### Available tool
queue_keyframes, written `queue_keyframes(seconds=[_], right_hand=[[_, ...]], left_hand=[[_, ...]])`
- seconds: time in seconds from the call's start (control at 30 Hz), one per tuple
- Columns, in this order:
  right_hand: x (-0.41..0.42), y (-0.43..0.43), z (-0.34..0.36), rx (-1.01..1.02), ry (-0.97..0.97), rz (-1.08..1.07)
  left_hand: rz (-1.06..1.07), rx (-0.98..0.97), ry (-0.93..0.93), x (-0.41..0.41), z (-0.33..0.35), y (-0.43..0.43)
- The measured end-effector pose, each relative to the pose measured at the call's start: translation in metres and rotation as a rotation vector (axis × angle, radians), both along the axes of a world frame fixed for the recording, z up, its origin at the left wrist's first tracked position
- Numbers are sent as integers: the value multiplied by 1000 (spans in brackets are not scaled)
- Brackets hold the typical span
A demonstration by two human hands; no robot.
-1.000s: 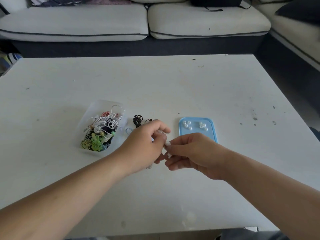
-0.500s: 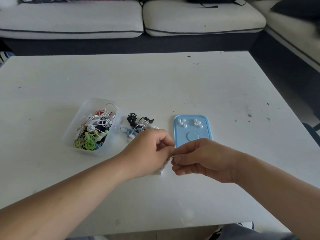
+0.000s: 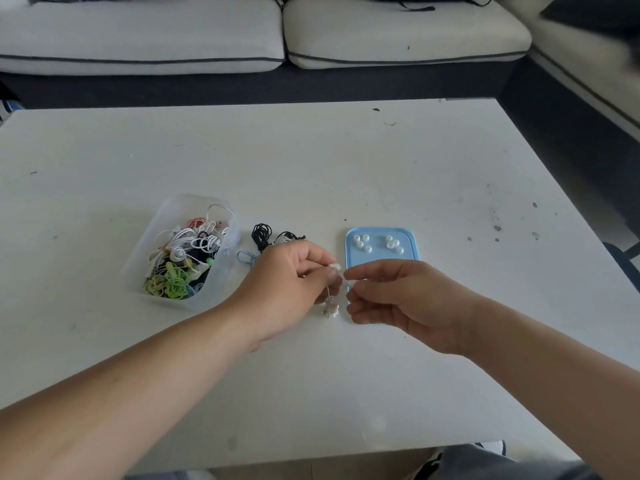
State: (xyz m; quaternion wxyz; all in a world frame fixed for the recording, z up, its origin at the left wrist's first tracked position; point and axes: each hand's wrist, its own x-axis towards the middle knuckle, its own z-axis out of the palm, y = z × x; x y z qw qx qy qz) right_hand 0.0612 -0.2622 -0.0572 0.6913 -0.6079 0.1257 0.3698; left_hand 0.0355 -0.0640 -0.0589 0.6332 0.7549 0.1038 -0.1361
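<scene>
My left hand (image 3: 289,284) pinches a white earphone (image 3: 335,267) between thumb and fingers; its thin cord hangs down to a small coiled bundle (image 3: 329,306) on the white table (image 3: 346,161). Just to the right, my right hand (image 3: 401,292) pinches a small white ear tip (image 3: 350,282), a finger's width from the earphone. Behind my right hand lies a light blue lid (image 3: 408,237) with several white ear tips (image 3: 393,243) on it.
A clear plastic box (image 3: 152,237) left of my hands holds tangled white, green, black and pink earphones. Loose black and blue earphone cords (image 3: 261,233) lie between the box and the lid. White sofas (image 3: 398,32) stand beyond the table.
My hands have drawn slightly apart: the ear tip now sits in my right fingers, separate from the earphone in my left. The coiled cord bundle shows below my left hand.
</scene>
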Motion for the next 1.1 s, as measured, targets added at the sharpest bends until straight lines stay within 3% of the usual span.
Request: queue_keyframes(seconds=[0.43,0.5,0.63,0.77,1.1], right_hand=[[1,12,10,105,-27,139],[8,12,13,1,-81,94],[33,6,2,-522,-383,10],[52,8,-27,-838,-550,109],[66,17,-43,-1051,-713,165]], left_hand=[[-8,25,-76,1,-2,-6],[37,13,-76,2,1,-5],[111,-16,-56,5,5,1],[107,-9,-40,4,4,6],[104,-66,-36,2,13,12]])
